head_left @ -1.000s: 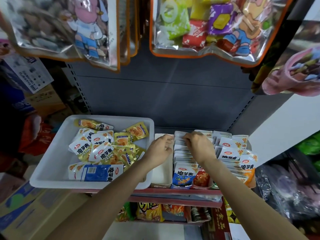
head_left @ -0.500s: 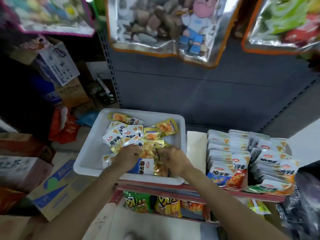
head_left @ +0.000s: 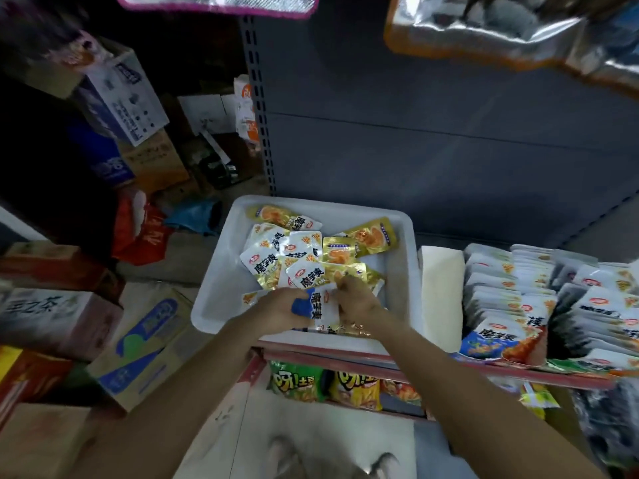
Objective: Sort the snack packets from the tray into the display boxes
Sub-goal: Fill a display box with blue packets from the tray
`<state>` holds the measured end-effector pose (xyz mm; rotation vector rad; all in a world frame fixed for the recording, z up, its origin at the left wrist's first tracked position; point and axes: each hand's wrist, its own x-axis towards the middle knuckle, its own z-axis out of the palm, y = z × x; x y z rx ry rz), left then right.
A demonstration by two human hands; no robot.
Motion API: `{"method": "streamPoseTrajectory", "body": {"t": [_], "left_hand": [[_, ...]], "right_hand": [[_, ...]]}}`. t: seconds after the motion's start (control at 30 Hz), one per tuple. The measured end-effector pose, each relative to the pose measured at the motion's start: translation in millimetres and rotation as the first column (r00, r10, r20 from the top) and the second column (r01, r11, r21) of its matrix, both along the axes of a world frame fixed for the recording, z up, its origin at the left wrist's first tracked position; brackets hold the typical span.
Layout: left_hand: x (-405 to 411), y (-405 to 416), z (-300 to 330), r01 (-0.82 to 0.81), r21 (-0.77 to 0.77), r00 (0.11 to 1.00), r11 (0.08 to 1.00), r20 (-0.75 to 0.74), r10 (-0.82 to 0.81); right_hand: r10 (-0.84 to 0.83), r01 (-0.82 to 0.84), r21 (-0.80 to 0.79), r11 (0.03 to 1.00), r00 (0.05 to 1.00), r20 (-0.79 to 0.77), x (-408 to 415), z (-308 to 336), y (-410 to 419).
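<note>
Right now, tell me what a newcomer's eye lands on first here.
The white tray at centre, heaped with gold and white snack packets. Both hands work at its near edge: the left hand holds a blue-and-white packet, the right hand beside it. Packed display boxes sit right.

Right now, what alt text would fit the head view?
Both hands work in a white tray of snack packets: the left hand grips a blue-and-white packet, the right hand reaches among gold ones. Filled display boxes stand to the right.
</note>
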<state>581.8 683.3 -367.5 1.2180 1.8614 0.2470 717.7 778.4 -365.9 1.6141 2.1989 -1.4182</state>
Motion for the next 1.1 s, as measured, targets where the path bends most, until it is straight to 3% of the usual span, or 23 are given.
{"method": "streamPoseTrajectory", "body": {"t": [0.1, 0.23, 0.3, 0.37, 0.43, 0.6, 0.7, 0.9, 1.1], "left_hand": [[-0.3, 0.5, 10.4, -0.003, 0.18, 1.0, 0.984, 0.002, 0.002], [10.8, 11.7, 32.9, -0.072, 0.544, 0.972, 0.836, -0.15, 0.181], [18.7, 20.8, 41.5, -0.1, 0.603, 0.961, 0.792, -0.148, 0.234], [31.6, 30.8, 50.0, -0.104, 0.621, 0.979, 0.777, -0.076, 0.191], [51.9, 40.8, 57.4, -0.106, 0.633, 0.994, 0.767, 0.039, 0.104], [112.5, 77.6, 74.3, -0.234, 0.626, 0.966, 0.744, 0.236, 0.105], [144.1, 100.6, 72.1, -0.198, 0.568, 0.97, 0.799, 0.229, 0.078], [196.3, 122.8, 57.9, -0.002, 0.452, 0.988, 0.892, 0.138, -0.068], [219.2, 125.5, 55.9, -0.1, 0.437, 0.977, 0.894, 0.211, 0.006]], "right_hand": [[-0.206, 0.176, -0.133, 0.975, 0.943, -0.262, -2.6, 25.2, 3.5], [-0.437, 0.238, -0.408, 0.882, 0.738, -0.514, 9.8, 62.9, 10.5], [-0.362, 0.231, -0.294, 0.928, 0.751, -0.552, 24.9, 69.8, 18.1], [-0.202, 0.209, -0.052, 0.976, 0.8, -0.565, 47.2, 73.0, 26.6], [-0.094, 0.166, 0.071, 0.984, 0.807, -0.582, 72.4, 77.4, 34.8], [-0.122, 0.297, 0.21, 0.931, 0.799, -0.588, 137.5, 97.4, 53.2], [-0.11, 0.389, 0.352, 0.851, 0.788, -0.606, 178.4, 111.9, 65.2], [-0.19, 0.52, 0.315, 0.794, 0.705, -0.683, 235.3, 126.9, 88.4], [-0.164, 0.461, 0.356, 0.813, 0.768, -0.62, 248.3, 112.1, 104.6]]}}
